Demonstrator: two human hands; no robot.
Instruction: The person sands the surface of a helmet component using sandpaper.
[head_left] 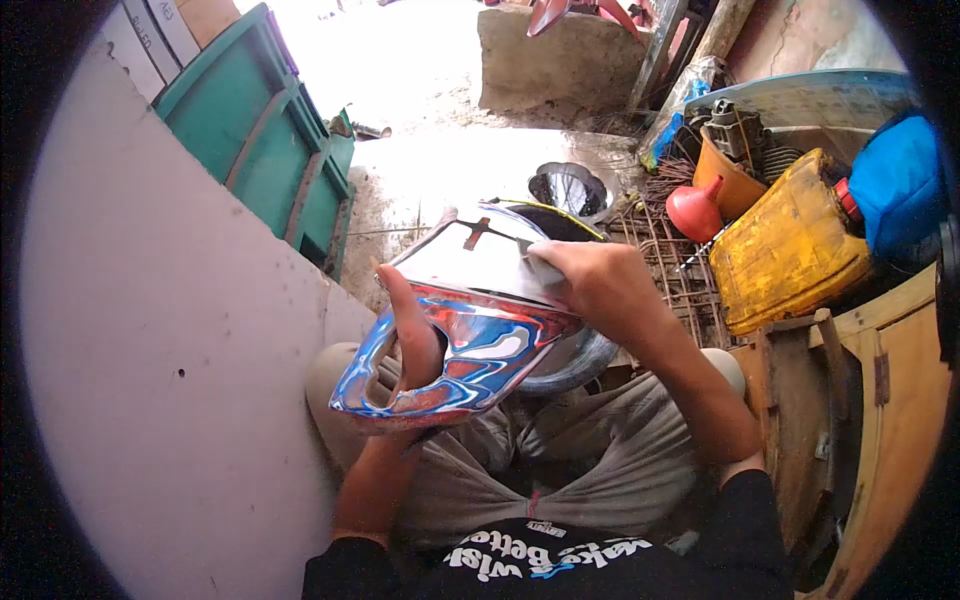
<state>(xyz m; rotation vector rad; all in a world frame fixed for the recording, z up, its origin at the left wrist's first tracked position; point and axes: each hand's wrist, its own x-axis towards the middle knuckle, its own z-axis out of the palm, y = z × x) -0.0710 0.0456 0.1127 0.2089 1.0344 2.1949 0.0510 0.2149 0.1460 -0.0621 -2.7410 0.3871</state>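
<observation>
Two hands: both bare; from my distant seat I count the left hand [428,358] and the right hand [608,280] at one helmet shell [475,325].
Left fingers: one digit stands straight up beside the shell's opening; the shell hides the others, so I cannot tell whether they are curled around it.
Right fingers: pinched closed on one small grey piece [543,267], which touches the shell's white part.
Helmet shell: between the left and right fingers, above the lap [620,425]; hard and curved, plain white above, red, blue and white in contour-like swirls below.
Cross-shaped mark [480,234]: one, dark-edged, on the white just left of the right fingertips.
Bowl [560,182]: one, round, dark and shiny inside, beyond the right fingers.
Rusty rods [680,287]: thin metal lattice right of the right fingers, too tangled for me to count.
Funnel [694,212]: one, smooth red cone, farther right of those fingers.
Jerrycan [795,250]: one, scuffed yellow plastic, boxy, right of the funnel.
Green panel [250,150]: one, ribbed, beyond and left of the left fingers.
White board [180,310]: one, flat, lightly specked, left of the left fingers.
</observation>
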